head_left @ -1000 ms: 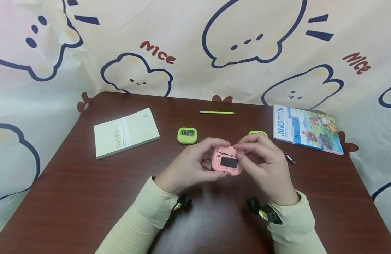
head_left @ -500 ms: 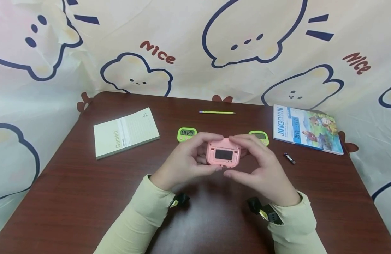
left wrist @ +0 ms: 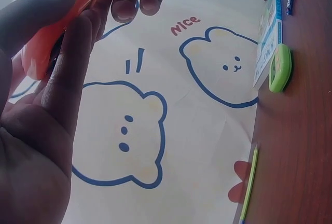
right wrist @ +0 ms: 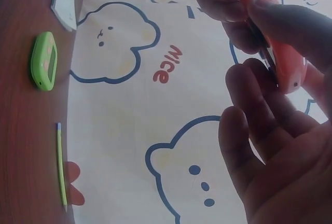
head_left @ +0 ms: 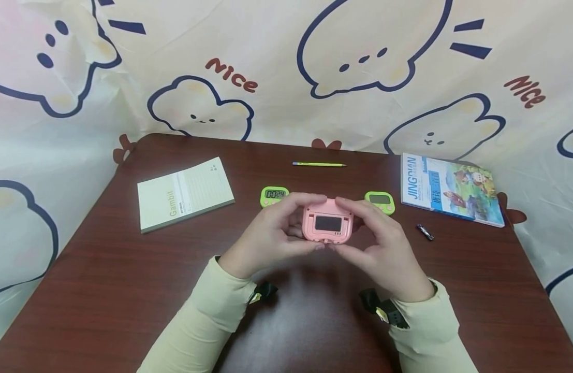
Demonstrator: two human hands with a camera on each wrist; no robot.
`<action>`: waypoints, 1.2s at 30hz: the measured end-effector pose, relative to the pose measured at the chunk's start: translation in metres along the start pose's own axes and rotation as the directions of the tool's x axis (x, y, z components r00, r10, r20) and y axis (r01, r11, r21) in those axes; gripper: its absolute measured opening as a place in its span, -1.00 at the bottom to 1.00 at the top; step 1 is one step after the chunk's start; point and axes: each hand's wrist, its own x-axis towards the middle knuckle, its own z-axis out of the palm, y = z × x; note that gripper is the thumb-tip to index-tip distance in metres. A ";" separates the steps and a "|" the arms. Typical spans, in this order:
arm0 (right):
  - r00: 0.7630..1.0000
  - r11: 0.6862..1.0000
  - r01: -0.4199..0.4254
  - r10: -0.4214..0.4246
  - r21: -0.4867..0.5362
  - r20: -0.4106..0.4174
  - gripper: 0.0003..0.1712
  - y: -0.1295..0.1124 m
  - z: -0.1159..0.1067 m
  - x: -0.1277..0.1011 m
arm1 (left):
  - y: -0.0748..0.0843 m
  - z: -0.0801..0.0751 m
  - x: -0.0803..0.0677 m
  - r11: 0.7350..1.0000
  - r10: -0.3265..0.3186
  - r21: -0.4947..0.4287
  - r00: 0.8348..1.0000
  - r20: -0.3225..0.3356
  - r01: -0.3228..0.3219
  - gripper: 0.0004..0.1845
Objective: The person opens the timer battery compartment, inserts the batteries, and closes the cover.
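Pink device [head_left: 327,223] levelled over brown table [head_left: 114,290]; cartoon-print backdrop [head_left: 281,114].

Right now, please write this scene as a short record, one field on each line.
Left hand: grips the left side of the pink device
Right hand: grips its right side
Pink device: held above the table, dark rectangle on its visible face
Left green timer: digits on display, partly behind the left hand
Right green timer: no readable digits
Small cylinder: near the book, perhaps a battery
Pencil: toward the table's far edge
Notebook: left side
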 end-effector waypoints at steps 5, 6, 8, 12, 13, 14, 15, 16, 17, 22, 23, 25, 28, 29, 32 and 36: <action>1.000 1.000 0.004 -0.004 0.012 -0.009 -0.08 0.000 0.000 0.000 | 0.001 0.000 -0.001 0.999 -0.021 0.026 1.000 -0.003 0.021 -0.29; 1.000 1.000 0.005 -0.005 0.013 -0.009 -0.09 0.000 0.000 0.000 | 0.001 0.000 -0.001 0.999 -0.026 0.028 1.000 -0.003 0.026 -0.29; 1.000 1.000 0.002 -0.001 0.021 -0.009 -0.10 0.000 0.000 0.000 | 0.002 -0.001 -0.002 0.999 -0.033 0.029 0.999 -0.005 0.033 -0.29; 1.000 1.000 -0.006 0.006 0.028 0.004 -0.10 0.000 -0.001 0.001 | 0.002 0.000 -0.002 0.999 -0.037 0.020 0.999 -0.001 0.037 -0.29; 1.000 1.000 -0.009 0.009 0.023 0.008 -0.09 0.000 -0.001 0.001 | 0.002 0.000 -0.002 0.999 -0.039 0.018 0.999 0.002 0.039 -0.29; 1.000 1.000 -0.013 0.013 0.017 0.011 -0.09 0.000 -0.001 0.001 | 0.001 0.000 -0.001 0.999 -0.041 0.020 0.999 0.006 0.041 -0.29; 1.000 1.000 -0.017 0.017 0.010 0.013 -0.08 0.000 -0.002 0.001 | 0.001 0.000 -0.001 0.999 -0.044 0.020 0.999 0.012 0.044 -0.28; 1.000 1.000 -0.025 0.025 0.004 0.015 -0.07 0.000 -0.002 0.001 | 0.001 0.000 -0.001 0.999 -0.049 0.023 0.999 0.019 0.048 -0.28; 0.999 0.999 -0.032 0.032 -0.002 0.015 -0.07 0.001 -0.003 0.001 | 0.000 0.000 0.000 0.998 -0.050 0.030 0.998 0.024 0.049 -0.28; 0.996 0.996 -0.087 0.086 0.024 0.017 -0.08 0.004 -0.004 0.001 | -0.002 -0.002 0.001 0.993 -0.010 0.119 1.000 0.015 0.008 -0.22; 0.995 0.994 -0.102 0.101 0.040 0.021 -0.09 0.004 -0.004 0.001 | -0.002 -0.002 0.001 0.989 0.008 0.146 1.000 0.008 -0.009 -0.21; 0.991 0.989 -0.134 0.132 0.066 0.029 -0.11 0.005 -0.004 0.001 | -0.002 -0.003 0.002 0.983 0.041 0.180 0.999 -0.003 -0.040 -0.19; 0.982 0.975 -0.188 0.184 0.119 0.047 -0.16 0.005 -0.005 0.000 | -0.001 -0.003 0.002 0.975 0.093 0.206 0.996 -0.013 -0.088 -0.18; 0.978 0.969 -0.207 0.201 0.133 0.053 -0.18 0.006 -0.006 0.000 | -0.002 -0.004 0.002 0.972 0.112 0.211 0.994 -0.013 -0.107 -0.17; 0.964 0.949 -0.263 0.254 0.171 0.076 -0.27 0.007 -0.007 -0.001 | -0.003 -0.004 0.002 0.958 0.168 0.238 0.986 -0.015 -0.160 -0.21; 0.945 0.924 -0.324 0.307 0.201 0.111 -0.45 0.010 -0.007 -0.001 | -0.005 -0.004 0.002 0.929 0.235 0.299 0.972 -0.030 -0.216 -0.43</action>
